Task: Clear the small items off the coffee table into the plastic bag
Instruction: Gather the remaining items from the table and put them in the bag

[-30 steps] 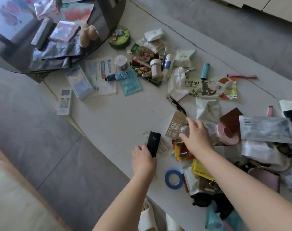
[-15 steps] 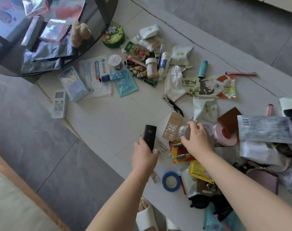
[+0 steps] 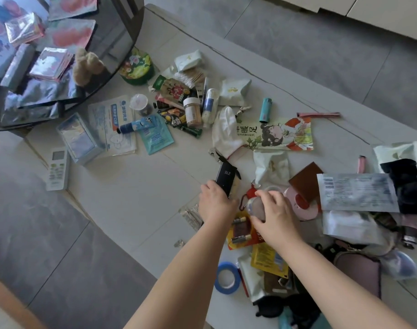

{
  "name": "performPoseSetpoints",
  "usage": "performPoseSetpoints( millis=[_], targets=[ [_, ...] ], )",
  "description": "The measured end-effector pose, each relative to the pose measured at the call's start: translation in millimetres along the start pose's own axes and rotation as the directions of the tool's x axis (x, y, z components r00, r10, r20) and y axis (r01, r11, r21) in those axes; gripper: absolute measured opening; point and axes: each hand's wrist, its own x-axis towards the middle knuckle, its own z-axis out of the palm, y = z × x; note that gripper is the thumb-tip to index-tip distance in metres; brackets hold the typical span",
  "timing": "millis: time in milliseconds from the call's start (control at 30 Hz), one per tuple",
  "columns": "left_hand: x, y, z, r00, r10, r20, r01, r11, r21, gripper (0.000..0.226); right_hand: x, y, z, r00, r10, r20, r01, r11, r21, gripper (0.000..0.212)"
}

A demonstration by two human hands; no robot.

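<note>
Head view: left hand (image 3: 215,200) grips black device (image 3: 224,180), right hand (image 3: 275,213) a small bottle (image 3: 255,205), beside bare tabletop (image 3: 136,184).

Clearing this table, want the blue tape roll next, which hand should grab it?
Probably neither freely: left hand grips the black device, right hand holds a small bottle. Left is nearer the blue tape roll.

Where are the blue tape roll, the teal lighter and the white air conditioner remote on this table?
blue tape roll (image 3: 227,278): head view, on the left side of its ring.
teal lighter (image 3: 265,110): head view, middle of its body.
white air conditioner remote (image 3: 58,169): head view, on its button area below the screen.
</note>
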Motion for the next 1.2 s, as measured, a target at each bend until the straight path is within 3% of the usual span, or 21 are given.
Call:
performPoseSetpoints(
  millis=[200,400,533,700,833,1000,1133,1200],
  targets=[
    [0,-9,5,0.992,-0.121,0.024,0.122,0.991,-0.056,0.051,0,0,-3,0.999,0.034,0.002,-0.034,0.999,0.035,0.063],
    [-19,-30,-27,0.955,-0.211,0.208,0.262,0.929,-0.260,0.055,-9,-21,-22,0.998,0.053,0.024,-0.055,0.996,0.066,0.059],
    [-49,-45,-66,0.910,-0.240,0.338,0.390,0.775,-0.498,0.055,-24,-54,-46,0.995,0.029,0.095,-0.040,0.993,0.108,0.055],
    [-98,-60,-127,0.881,-0.198,0.429,0.457,0.591,-0.665,0.050,-53,-106,-82,0.986,-0.021,0.164,-0.011,0.981,0.191,0.060],
    [-146,-76,-183,0.914,-0.161,0.372,0.398,0.530,-0.749,0.048,-87,-151,-114,0.977,-0.108,0.182,0.058,0.964,0.260,0.063],
    [-208,-114,-250,0.949,-0.230,0.216,0.306,0.496,-0.813,0.048,-133,-218,-142,0.950,-0.230,0.210,0.173,0.951,0.258,0.066],
    [-258,-163,-299,0.949,-0.294,0.115,0.237,0.422,-0.875,0.024,-173,-278,-152,0.901,-0.354,0.252,0.300,0.926,0.228,0.060],
    [-282,-193,-320,0.940,-0.329,0.090,0.213,0.359,-0.909,0.022,-191,-311,-153,0.868,-0.417,0.269,0.367,0.904,0.218,0.060]
  ],
)
